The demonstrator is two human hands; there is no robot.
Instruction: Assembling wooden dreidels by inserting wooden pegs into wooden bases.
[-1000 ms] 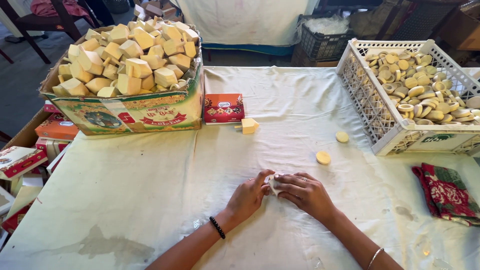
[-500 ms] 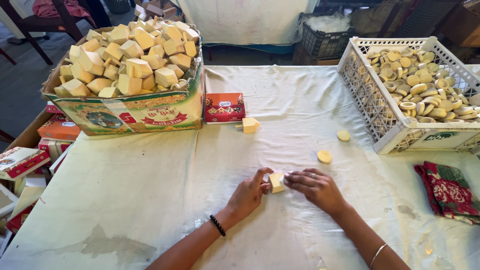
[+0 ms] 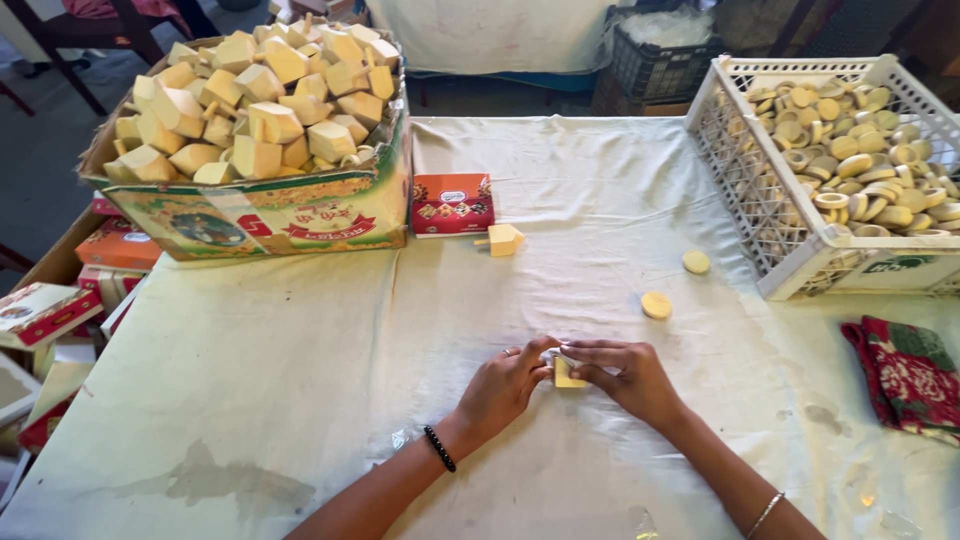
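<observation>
Block: I see a small pale yellow block (image 3: 568, 374) with a scrap of white wrap at its upper left, on the table (image 3: 300, 380) right between my two hands; it lies well in front of the carton, toward me and to the right.
Left hand: my left hand (image 3: 503, 385) comes in from the block's left, fingers curled, tips pinching the block's left edge and the wrap; a ring on one finger, a dark bead band at the wrist.
Right hand: my right hand (image 3: 628, 375) sits on the block's right and reaches over its top, fingers closed on it; a thin bangle shows further down that arm.
Key relation: the block is flat on the cloth with its long axis running roughly toward and away from me; both hands touch it, neither nearer than the other; I judge the left controls the wrap, the right steadies the block.
Materials: the block looks waxy, matt, sharp-cornered, like soap; the table cover is creased whitish cloth, stained near me.
Carton: a printed cardboard carton (image 3: 260, 215) heaped with the same cut blocks.
Near the carton: a red box (image 3: 452, 204) just right of it; a loose block (image 3: 505, 239) beside that.
Further right of the carton: two round yellow discs (image 3: 657, 305); a white plastic crate (image 3: 790, 240) of discs and rings; a red patterned cloth (image 3: 905, 375) in front of the crate.
</observation>
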